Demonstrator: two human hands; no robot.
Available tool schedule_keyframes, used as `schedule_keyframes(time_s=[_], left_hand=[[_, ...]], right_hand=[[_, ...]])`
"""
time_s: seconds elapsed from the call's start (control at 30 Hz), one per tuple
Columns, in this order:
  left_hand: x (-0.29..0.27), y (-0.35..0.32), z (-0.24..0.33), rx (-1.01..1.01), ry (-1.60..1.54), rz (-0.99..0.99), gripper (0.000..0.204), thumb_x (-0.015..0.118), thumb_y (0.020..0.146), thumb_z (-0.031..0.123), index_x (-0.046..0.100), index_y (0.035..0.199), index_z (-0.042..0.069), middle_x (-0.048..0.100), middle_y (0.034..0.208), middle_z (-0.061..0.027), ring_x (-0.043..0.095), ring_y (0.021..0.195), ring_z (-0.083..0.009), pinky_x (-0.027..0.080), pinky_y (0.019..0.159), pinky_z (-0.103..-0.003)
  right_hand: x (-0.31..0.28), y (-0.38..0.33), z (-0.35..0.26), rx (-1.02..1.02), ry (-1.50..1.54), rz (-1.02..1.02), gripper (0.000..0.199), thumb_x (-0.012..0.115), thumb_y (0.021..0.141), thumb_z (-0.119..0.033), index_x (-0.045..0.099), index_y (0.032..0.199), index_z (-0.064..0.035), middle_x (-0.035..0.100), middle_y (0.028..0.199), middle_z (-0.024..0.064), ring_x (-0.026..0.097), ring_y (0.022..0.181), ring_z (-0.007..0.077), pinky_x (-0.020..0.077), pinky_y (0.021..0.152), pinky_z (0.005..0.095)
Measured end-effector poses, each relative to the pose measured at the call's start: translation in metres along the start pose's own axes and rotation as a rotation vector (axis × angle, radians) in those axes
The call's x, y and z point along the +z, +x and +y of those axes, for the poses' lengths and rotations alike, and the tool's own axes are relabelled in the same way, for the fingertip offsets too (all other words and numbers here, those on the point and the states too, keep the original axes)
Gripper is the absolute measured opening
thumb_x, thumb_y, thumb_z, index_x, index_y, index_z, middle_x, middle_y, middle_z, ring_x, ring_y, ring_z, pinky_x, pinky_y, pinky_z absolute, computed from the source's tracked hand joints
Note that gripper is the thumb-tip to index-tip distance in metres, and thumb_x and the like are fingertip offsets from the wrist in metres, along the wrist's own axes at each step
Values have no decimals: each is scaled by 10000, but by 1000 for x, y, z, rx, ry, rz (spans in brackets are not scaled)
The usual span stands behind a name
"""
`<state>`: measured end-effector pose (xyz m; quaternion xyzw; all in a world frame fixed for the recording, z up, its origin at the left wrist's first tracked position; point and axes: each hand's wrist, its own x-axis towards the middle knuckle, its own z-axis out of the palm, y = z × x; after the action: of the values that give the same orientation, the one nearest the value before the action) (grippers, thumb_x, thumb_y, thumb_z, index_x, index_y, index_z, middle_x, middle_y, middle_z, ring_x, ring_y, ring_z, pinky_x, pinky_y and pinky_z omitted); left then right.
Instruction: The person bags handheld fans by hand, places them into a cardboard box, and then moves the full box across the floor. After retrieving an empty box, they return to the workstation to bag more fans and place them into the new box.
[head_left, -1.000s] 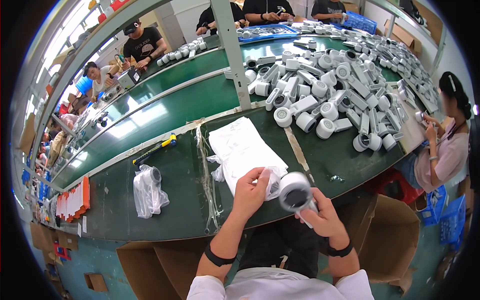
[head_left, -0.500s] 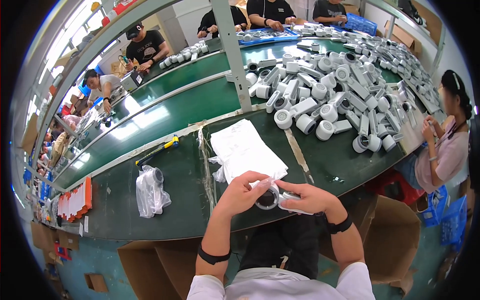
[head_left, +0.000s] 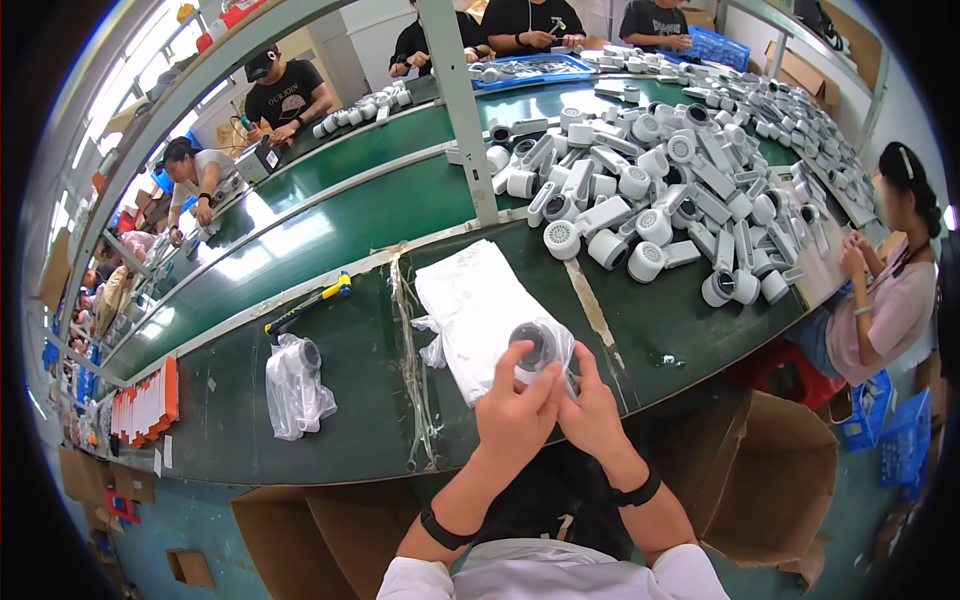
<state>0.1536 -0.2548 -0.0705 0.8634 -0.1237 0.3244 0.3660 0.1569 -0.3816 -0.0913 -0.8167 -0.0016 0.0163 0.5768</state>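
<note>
Both my hands are on a white hair dryer (head_left: 551,338) with a round head and a dark ring-shaped end, held over the near part of a stack of white plastic bags (head_left: 478,300). My left hand (head_left: 517,412) has its index finger against the left of the head and its thumb near the bottom. My right hand (head_left: 592,410) grips the right side. The dryer looks hazy, as if under clear film; its handle is mostly hidden by my fingers. A bagged hair dryer (head_left: 297,385) lies to the left.
A large pile of white hair dryers (head_left: 640,190) covers the far right. A yellow-and-black hammer (head_left: 310,302) lies at the left, with orange-and-white boxes (head_left: 147,402) beyond. A metal post (head_left: 460,120) rises ahead. An open carton (head_left: 775,470) stands below. Co-workers sit around.
My hands have turned the hair dryer and moved it forward over the bag stack, its ring-shaped end now facing up. My left index finger has come round the head's left side.
</note>
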Motion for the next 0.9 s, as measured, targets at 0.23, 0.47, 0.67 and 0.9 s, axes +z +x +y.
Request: schedule_keyframes(time_s=[0.23,0.47,0.67,0.9], left_hand=[[-3,-5,-8,194,-119,-143,166,751,777,75,717,940,77,612,1077,-90,576,552,-155,475,490,-280],[-20,-14,-11,66,-558,-376,159,704,833,37,663,987,47,617,1060,-77,624,673,-154,516,618,-274],[-11,-20,-30,-647,-908,20,316,555,980,101,479,1268,-3,599,1184,-88,635,967,-146,531,837,-296],[-16,-22,-28,-1068,-1520,-289,517,435,1024,395,386,1415,60,517,1360,-105,516,1253,-263,393,1083,-423]], right_hand=[[0,11,15,-105,-53,-34,799,656,838,-239,216,1474,-40,682,929,248,664,846,441,523,717,447],[6,16,20,-130,309,86,660,673,878,-217,346,1420,-31,681,1002,123,657,862,186,518,756,318],[20,-1,-8,-53,751,2,321,545,993,-213,502,1250,-26,612,1089,45,591,948,103,482,817,248],[34,-6,-25,-163,578,69,227,573,957,-128,579,1146,-4,633,961,49,597,870,107,491,763,258]])
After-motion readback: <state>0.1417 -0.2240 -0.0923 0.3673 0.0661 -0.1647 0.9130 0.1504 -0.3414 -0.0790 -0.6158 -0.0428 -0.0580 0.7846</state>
